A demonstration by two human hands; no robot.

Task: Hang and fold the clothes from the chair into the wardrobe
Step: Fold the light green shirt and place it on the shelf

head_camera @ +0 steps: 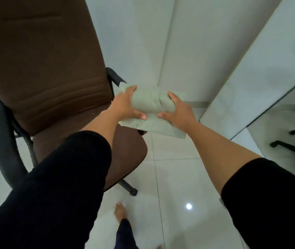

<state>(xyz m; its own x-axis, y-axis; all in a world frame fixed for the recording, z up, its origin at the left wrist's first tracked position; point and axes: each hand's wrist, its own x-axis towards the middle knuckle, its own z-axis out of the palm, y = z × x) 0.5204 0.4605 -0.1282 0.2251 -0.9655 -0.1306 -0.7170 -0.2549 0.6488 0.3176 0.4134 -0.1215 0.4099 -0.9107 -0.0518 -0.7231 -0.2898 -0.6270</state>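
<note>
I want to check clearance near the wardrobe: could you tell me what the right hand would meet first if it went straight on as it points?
Probably the white wardrobe panel just beyond the green cloth that the right hand grips, though depth is unclear.

Pale green cloth [152, 105], plain; brown chair [40, 69] with black armrests [3, 126]; black sleeves [62, 186]; white glossy floor tiles [175, 177].

The folded pale-green cloth [150, 112] was held between the left hand [125, 106] and right hand [178, 110], right of the brown padded office chair [44, 78], before the white wardrobe doors [188, 42].
</note>
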